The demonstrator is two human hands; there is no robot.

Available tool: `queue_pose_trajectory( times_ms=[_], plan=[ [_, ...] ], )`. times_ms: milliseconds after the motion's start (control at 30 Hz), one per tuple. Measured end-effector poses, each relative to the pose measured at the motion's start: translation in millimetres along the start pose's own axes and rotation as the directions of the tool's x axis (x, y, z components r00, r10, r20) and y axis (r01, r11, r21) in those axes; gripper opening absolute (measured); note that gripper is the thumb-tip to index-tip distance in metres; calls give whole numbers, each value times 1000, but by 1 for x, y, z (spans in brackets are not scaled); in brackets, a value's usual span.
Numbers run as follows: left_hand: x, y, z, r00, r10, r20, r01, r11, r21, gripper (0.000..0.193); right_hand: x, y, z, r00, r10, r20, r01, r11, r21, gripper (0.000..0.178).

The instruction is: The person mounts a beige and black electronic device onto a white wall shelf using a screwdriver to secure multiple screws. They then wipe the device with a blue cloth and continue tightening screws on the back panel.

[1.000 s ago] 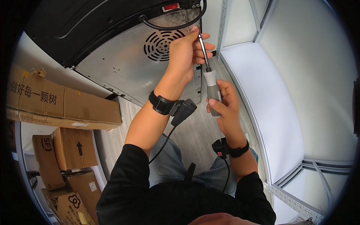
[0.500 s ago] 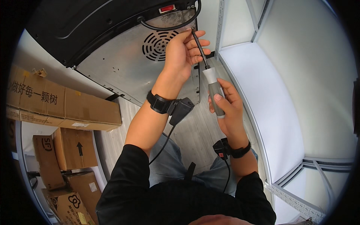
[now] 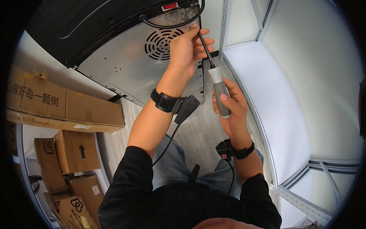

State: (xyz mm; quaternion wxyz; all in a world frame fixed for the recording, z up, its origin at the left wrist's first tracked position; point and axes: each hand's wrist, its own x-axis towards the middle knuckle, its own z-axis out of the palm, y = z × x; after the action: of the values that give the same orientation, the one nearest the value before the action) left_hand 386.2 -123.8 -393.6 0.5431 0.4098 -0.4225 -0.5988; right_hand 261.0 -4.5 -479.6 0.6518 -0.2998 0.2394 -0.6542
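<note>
A screwdriver (image 3: 221,95) with a grey handle, pale collar and dark shaft points up and slightly left. My right hand (image 3: 235,108) is wrapped round its handle, thumb along the side. At the shaft's upper end, my left hand (image 3: 185,53) has thumb and forefinger brought together, the other fingers spread behind the shaft. Whatever they pinch there is too small to make out. Both are at the upper right edge of a bare metal panel (image 3: 133,68) with a round slotted vent (image 3: 163,44). Above the panel is a black housing (image 3: 87,23).
A red rocker switch (image 3: 169,6) and a looping black cable (image 3: 171,27) are close above my left hand. Cardboard boxes (image 3: 78,152) are stacked on the left. A white shelf (image 3: 272,99) with a metal frame curves along the right. Both wrists wear strapped black devices with wires.
My left hand has shifted slightly up and right along the panel's edge. The right hand and screwdriver have moved a little to the right and up.
</note>
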Motion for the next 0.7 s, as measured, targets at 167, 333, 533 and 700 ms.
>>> queue_pose_trajectory(
  times_ms=[167, 333, 533, 700],
  plan=[
    [-2, 3, 5, 999, 17, -32, -18, 1000, -7, 34, -2, -1, 0, 1000, -16, -11, 16, 1000, -23, 43],
    [2, 4, 7, 998, 31, -62, -30, 999, 15, 34, -4, -6, 5, 999, -38, -17, 36, 995, -88, 44],
    [2, 3, 8, 991, 90, -96, -82, 993, 88, 33, -7, -7, 5, 999, -35, -36, 32, 995, -92, 44],
    [5, 0, 3, 991, 124, -54, -119, 988, 96, 34, -9, -10, 7, 997, -61, -39, 55, 988, -145, 44]
  ],
)
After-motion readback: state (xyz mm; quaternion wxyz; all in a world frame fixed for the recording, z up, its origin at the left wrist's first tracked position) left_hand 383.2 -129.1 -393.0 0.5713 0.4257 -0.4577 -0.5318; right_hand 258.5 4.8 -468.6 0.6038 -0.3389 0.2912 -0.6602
